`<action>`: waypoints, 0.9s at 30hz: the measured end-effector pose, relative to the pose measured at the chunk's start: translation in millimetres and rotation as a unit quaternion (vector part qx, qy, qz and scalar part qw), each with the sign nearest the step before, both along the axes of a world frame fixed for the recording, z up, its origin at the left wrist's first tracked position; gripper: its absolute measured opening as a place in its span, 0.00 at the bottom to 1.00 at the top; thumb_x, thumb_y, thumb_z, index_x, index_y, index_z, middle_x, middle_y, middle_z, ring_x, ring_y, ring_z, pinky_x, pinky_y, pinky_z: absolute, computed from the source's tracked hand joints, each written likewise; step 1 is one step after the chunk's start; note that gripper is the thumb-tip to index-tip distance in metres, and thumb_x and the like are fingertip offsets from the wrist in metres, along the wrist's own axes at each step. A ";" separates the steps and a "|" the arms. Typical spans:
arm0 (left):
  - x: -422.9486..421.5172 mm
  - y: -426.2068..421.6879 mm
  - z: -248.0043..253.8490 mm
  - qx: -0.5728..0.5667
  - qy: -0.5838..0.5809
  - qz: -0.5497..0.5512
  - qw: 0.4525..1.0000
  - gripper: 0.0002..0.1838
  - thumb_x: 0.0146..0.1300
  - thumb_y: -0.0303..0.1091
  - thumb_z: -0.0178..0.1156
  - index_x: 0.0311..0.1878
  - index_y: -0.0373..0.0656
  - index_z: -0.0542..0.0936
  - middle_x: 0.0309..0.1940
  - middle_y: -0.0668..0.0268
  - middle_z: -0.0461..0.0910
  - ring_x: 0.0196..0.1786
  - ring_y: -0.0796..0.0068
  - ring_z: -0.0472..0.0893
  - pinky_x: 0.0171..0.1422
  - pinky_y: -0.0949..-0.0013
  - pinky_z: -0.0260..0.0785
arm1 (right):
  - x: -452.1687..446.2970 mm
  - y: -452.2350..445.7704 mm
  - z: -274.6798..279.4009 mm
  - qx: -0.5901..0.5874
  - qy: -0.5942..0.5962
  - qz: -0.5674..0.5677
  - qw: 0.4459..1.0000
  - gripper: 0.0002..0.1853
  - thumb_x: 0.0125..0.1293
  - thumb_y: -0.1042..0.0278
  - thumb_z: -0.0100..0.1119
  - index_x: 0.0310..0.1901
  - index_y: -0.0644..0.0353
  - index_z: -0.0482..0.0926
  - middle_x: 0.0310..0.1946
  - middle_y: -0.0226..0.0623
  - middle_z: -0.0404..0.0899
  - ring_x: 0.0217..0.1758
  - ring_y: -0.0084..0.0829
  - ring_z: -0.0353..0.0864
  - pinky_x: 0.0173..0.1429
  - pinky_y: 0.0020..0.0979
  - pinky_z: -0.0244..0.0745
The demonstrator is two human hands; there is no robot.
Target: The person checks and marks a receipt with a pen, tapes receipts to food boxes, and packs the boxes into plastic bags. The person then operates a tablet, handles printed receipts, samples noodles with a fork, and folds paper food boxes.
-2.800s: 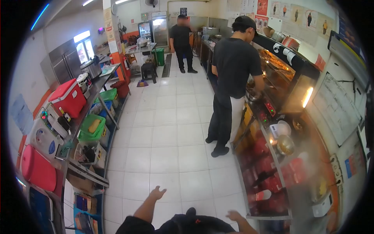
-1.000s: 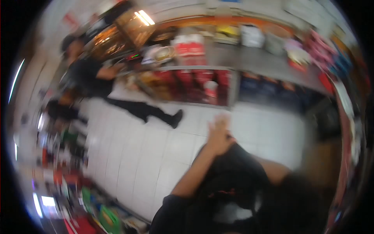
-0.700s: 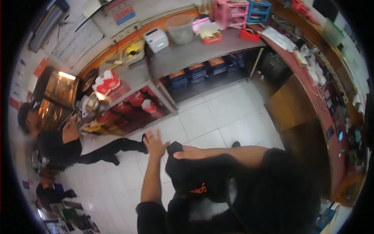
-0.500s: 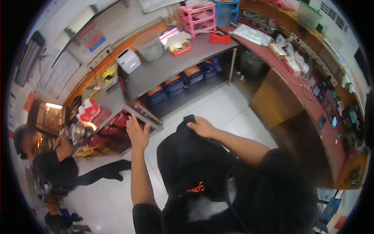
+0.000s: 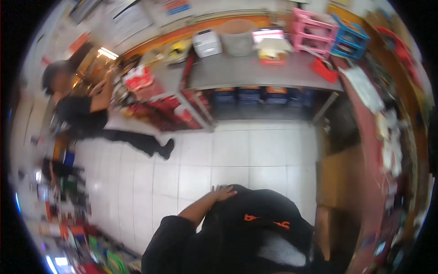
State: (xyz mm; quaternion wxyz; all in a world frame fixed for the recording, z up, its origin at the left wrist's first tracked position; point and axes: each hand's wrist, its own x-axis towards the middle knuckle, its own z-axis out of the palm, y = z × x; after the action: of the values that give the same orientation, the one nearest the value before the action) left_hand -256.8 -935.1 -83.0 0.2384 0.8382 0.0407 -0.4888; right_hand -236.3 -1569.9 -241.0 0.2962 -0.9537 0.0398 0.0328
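My left hand (image 5: 223,192) rests against the front of my black shirt (image 5: 255,205), its fingers stretched out and lying on the cloth, with nothing seen in them. Orange lettering shows on the shirt beside it. What looks like a strip of my right forearm (image 5: 323,230) is at the lower right, but my right hand is out of sight. A co-worker (image 5: 75,107) in black clothes and a dark cap stands at the left by a lit food warmer (image 5: 93,64), hands raised near it.
A metal counter (image 5: 205,75) holds a white device (image 5: 207,43), a bucket (image 5: 237,43), an open box (image 5: 273,52) and a pink rack (image 5: 312,34). Blue boxes (image 5: 250,95) sit below. A red-topped counter (image 5: 365,114) runs along the right. Another person (image 5: 57,171) is further left.
The view has turned, so the counter now lies straight ahead. My left hand has come down from in front of me onto my shirt. My right hand, earlier pinching the shirt, has left the view.
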 end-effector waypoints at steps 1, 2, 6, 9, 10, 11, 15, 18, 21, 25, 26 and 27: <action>-17.6 18.4 -3.0 0.142 0.031 0.071 0.987 0.50 0.55 0.78 0.40 0.76 0.59 0.48 0.76 0.51 0.42 0.78 0.51 0.37 0.74 0.36 0.22 | 1.4 -4.3 -39.2 0.039 -0.071 0.041 0.996 0.07 0.58 0.66 0.56 0.29 0.59 0.78 0.22 0.44 0.77 0.24 0.44 0.77 0.30 0.45 0.72; -22.8 33.8 21.2 0.282 0.025 -0.032 0.959 0.42 0.64 0.68 0.40 0.76 0.61 0.45 0.76 0.53 0.40 0.78 0.50 0.36 0.75 0.39 0.21 | 16.6 7.1 -48.8 0.074 -0.045 0.077 0.993 0.06 0.58 0.67 0.56 0.31 0.59 0.78 0.23 0.42 0.77 0.25 0.41 0.76 0.30 0.42 0.72; -28.8 101.0 -17.0 0.466 -0.076 -0.072 0.878 0.36 0.69 0.49 0.45 0.76 0.58 0.45 0.77 0.56 0.39 0.78 0.52 0.37 0.77 0.43 0.26 | 103.2 78.6 -26.6 0.164 0.099 0.135 0.972 0.07 0.58 0.70 0.58 0.38 0.60 0.78 0.27 0.36 0.77 0.27 0.31 0.75 0.32 0.33 0.71; 31.4 97.6 55.0 0.241 -0.017 0.205 0.949 0.49 0.58 0.61 0.57 0.75 0.46 0.49 0.75 0.50 0.45 0.76 0.49 0.47 0.76 0.44 0.39 | 169.4 194.4 90.5 0.202 0.297 0.031 0.933 0.11 0.58 0.72 0.59 0.43 0.63 0.77 0.31 0.35 0.78 0.30 0.27 0.75 0.37 0.28 0.71; 41.2 105.8 33.6 0.115 -0.086 0.265 0.954 0.49 0.59 0.62 0.56 0.75 0.43 0.49 0.75 0.49 0.45 0.76 0.50 0.47 0.77 0.49 0.41 | 190.3 225.9 116.0 0.211 0.308 0.040 0.927 0.12 0.58 0.72 0.60 0.45 0.64 0.77 0.32 0.35 0.78 0.32 0.26 0.75 0.39 0.27 0.71; 51.0 114.3 14.3 -0.012 -0.156 0.316 0.936 0.50 0.60 0.64 0.55 0.74 0.40 0.49 0.75 0.48 0.46 0.77 0.52 0.47 0.77 0.54 0.43 | 212.9 246.8 124.5 0.211 0.297 0.069 0.929 0.13 0.58 0.72 0.60 0.45 0.65 0.77 0.32 0.35 0.78 0.32 0.25 0.75 0.39 0.27 0.71; 81.1 92.7 39.0 -0.337 -0.155 0.367 0.853 0.48 0.66 0.66 0.46 0.75 0.38 0.47 0.75 0.54 0.49 0.76 0.63 0.49 0.77 0.62 0.41 | 288.9 317.3 136.6 0.196 0.257 0.167 0.931 0.16 0.57 0.70 0.61 0.47 0.67 0.76 0.32 0.37 0.79 0.31 0.27 0.76 0.39 0.29 0.72; 65.8 95.2 11.3 -0.431 0.089 0.393 0.807 0.50 0.61 0.76 0.39 0.75 0.47 0.52 0.75 0.57 0.49 0.76 0.62 0.48 0.76 0.60 0.43 | 346.6 331.8 72.4 0.122 0.210 0.222 0.944 0.17 0.57 0.67 0.61 0.45 0.67 0.78 0.32 0.43 0.81 0.33 0.35 0.78 0.41 0.33 0.74; 55.2 118.9 -23.9 -0.070 0.081 0.312 0.944 0.48 0.58 0.77 0.42 0.76 0.59 0.50 0.76 0.55 0.43 0.77 0.51 0.43 0.76 0.42 0.32 | 375.9 351.2 42.4 0.038 0.215 0.253 0.943 0.17 0.56 0.63 0.62 0.43 0.67 0.79 0.34 0.49 0.82 0.39 0.43 0.80 0.46 0.36 0.75; 55.6 164.9 1.0 0.347 0.025 0.169 0.922 0.43 0.61 0.58 0.54 0.75 0.51 0.52 0.75 0.52 0.46 0.77 0.47 0.42 0.76 0.40 0.30 | 416.6 349.4 -0.9 -0.054 0.253 0.446 0.857 0.17 0.55 0.61 0.64 0.41 0.66 0.79 0.31 0.48 0.82 0.34 0.41 0.83 0.40 0.35 0.77; 63.1 177.6 2.4 0.349 -0.007 0.217 0.911 0.42 0.61 0.56 0.55 0.74 0.50 0.53 0.75 0.52 0.47 0.77 0.46 0.43 0.76 0.40 0.32 | 422.2 360.6 21.3 -0.090 0.222 0.496 0.835 0.16 0.55 0.61 0.65 0.40 0.66 0.79 0.29 0.46 0.82 0.29 0.38 0.83 0.34 0.35 0.78; 78.7 188.2 15.8 0.355 -0.004 0.232 0.905 0.42 0.61 0.56 0.55 0.74 0.50 0.53 0.75 0.52 0.47 0.77 0.46 0.43 0.76 0.40 0.32 | 433.7 371.6 23.0 -0.014 0.243 0.493 0.835 0.15 0.56 0.62 0.65 0.39 0.65 0.79 0.27 0.45 0.82 0.26 0.35 0.82 0.30 0.34 0.77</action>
State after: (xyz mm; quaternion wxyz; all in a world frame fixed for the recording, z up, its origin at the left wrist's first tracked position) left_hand -178.1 -746.9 -67.2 0.0315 0.8363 0.4040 -0.3693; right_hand 197.4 -1198.3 -218.0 0.2086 -0.8125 -0.3640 0.4048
